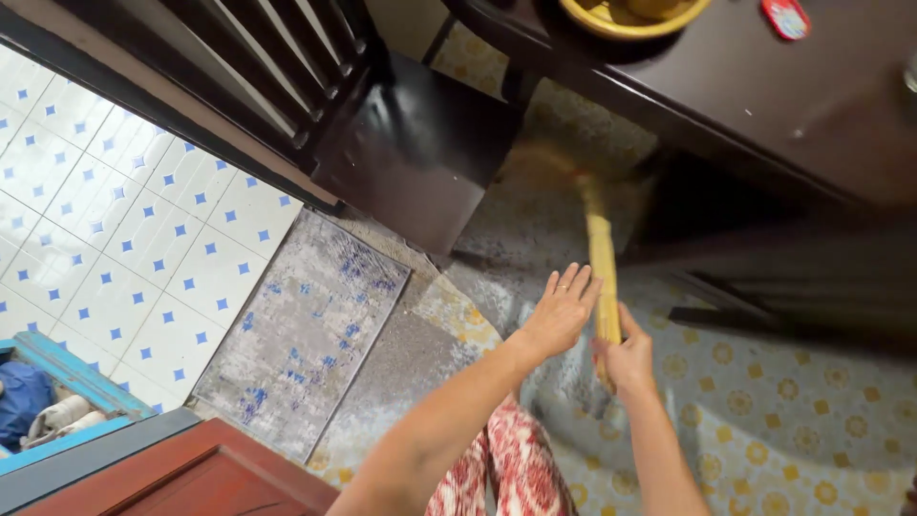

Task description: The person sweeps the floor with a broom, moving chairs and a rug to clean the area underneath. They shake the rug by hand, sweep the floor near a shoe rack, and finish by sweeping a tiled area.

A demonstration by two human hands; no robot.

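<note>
- A worn floor covering point(764, 401) with yellow medallion patterns runs under a dark wooden desk point(812, 96); to the left lie a grey mat point(306, 325) and white tiles with blue diamonds point(124, 220), past a dark doorframe.
- A dark chair point(411, 143) stands just beside the desk, and a yellow bowl point(630, 14) sits on the desktop near its edge.
- The step in hand looks like sweeping: a broom point(602, 268) reaches forward into the gap between chair and desk.
- The right hand point(626, 363) has its grip closed around the lower end of the handle, fingers wrapped tight.
- The left hand point(559, 311) lies against the handle higher up with its fingers stretched out and only loosely curved, steadying more than clasping.
- The broom's handle is a pale yellow, bamboo-like stick; its head is blurred, seemingly a tan fan of bristles low on the floor under the desk edge.
- As a judgement, the next stroke calls for drawing the head back toward the body while keeping it low, and for steering clear of the chair leg and the desk frame.
- A red-and-white patterned garment point(506, 468) shows at the bottom, between the forearms.
</note>
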